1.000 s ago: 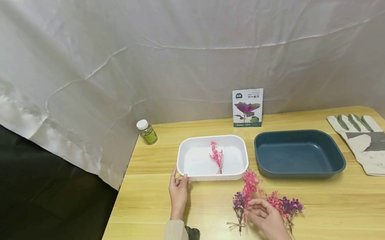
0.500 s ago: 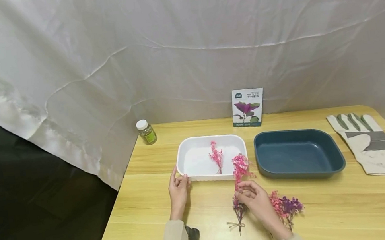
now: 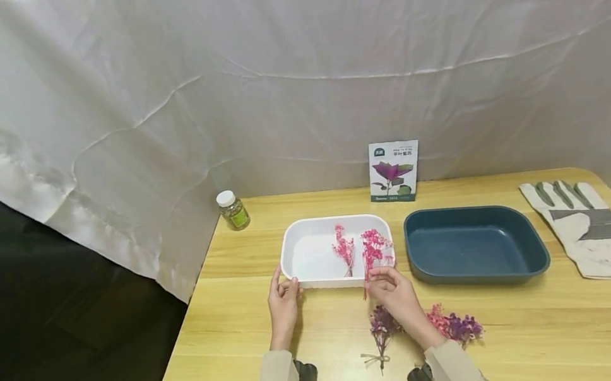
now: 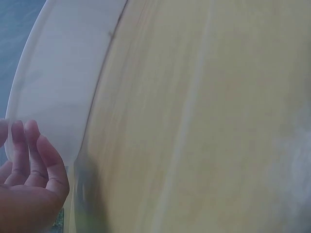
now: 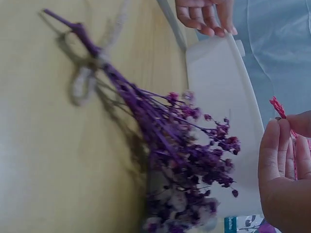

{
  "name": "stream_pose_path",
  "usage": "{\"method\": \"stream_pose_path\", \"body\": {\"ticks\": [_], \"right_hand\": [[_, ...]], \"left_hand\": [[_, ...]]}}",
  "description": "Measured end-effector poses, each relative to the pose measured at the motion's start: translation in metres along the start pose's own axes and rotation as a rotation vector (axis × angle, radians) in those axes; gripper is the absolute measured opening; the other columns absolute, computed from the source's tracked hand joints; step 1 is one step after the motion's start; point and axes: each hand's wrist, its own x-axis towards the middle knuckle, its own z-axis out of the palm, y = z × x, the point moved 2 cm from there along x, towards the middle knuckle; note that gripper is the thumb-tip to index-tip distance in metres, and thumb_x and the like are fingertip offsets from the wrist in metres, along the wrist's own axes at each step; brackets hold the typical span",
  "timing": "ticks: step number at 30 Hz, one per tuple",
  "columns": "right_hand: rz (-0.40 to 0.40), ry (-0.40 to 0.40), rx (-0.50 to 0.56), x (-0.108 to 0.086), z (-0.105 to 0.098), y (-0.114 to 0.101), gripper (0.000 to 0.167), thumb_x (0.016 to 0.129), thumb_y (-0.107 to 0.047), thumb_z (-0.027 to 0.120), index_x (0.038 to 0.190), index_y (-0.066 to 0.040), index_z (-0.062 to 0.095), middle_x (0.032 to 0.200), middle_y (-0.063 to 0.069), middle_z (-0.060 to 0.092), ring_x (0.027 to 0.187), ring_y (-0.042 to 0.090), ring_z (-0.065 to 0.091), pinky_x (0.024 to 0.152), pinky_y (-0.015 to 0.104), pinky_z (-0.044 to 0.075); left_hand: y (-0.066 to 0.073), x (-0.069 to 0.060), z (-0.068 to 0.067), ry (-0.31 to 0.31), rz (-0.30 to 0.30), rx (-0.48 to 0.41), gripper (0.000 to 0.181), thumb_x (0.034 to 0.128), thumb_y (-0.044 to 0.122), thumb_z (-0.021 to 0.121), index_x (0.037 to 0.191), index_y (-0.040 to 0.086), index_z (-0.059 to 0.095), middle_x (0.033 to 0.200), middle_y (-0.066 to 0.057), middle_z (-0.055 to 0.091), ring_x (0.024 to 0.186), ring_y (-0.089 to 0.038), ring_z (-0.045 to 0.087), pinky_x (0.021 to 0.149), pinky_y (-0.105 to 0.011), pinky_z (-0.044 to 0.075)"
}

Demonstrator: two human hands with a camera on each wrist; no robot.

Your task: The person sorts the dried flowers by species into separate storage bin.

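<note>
In the head view my left hand [image 3: 284, 307] holds the front left corner of a white tray [image 3: 313, 256], its thumb at the rim. My right hand [image 3: 401, 303] pinches the stems of a pink dried flower sprig [image 3: 373, 247], whose blooms are over the tray's right part. Another pink sprig [image 3: 344, 248] lies inside the tray. Below the right hand, a purple dried flower bunch [image 3: 381, 328] tied with twine lies on the table; it looms large in the right wrist view. Pink flowers [image 3: 438, 319] and purple flowers [image 3: 464, 327] lie by the right forearm, which partly hides them.
A dark blue tray [image 3: 472, 246] stands right of the white one. Further right lies a work glove [image 3: 597, 231]. A seed packet [image 3: 393, 172] leans at the back against the grey curtain [image 3: 296, 115]. A jar with a white lid [image 3: 234, 210] stands at the back left.
My right hand has carried the pink sprig up and left from beside the purple bunch to the white tray's right front edge. The left hand keeps its place on the tray.
</note>
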Motion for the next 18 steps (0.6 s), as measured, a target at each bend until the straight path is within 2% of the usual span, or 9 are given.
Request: {"method": "stream_pose_path", "body": {"ticks": [5,10,18], "right_hand": [[-0.030,0.010,-0.006,0.010,0.001,-0.008,0.033,0.086,0.006,0.062,0.118,0.010,0.055,0.102,0.008,0.066,0.078,-0.001,0.062,0.074,0.014,0.054],[-0.014,-0.028,-0.031,0.022,0.004,-0.014,0.031,0.089,0.003,0.061,0.120,0.006,0.056,0.110,0.012,0.063,0.084,0.001,0.061,0.078,0.013,0.053],[-0.032,-0.028,-0.153,0.050,0.007,-0.018,0.031,0.087,0.002,0.064,0.117,0.006,0.059,0.110,0.021,0.063,0.087,0.007,0.062,0.075,0.013,0.052]], "left_hand": [[0.000,0.000,0.001,-0.002,-0.002,-0.011,0.061,0.0977,0.006,0.057,0.152,0.002,0.029,0.088,-0.006,0.063,0.076,-0.009,0.063,0.072,-0.019,0.056],[-0.001,0.001,0.000,0.016,-0.008,-0.015,0.060,0.0971,0.003,0.056,0.151,0.000,0.030,0.084,-0.002,0.062,0.075,-0.010,0.064,0.074,-0.020,0.057],[-0.022,0.012,-0.001,0.025,-0.016,-0.010,0.061,0.0976,0.005,0.057,0.152,0.004,0.030,0.085,-0.001,0.063,0.075,-0.006,0.062,0.073,-0.018,0.056]]}}
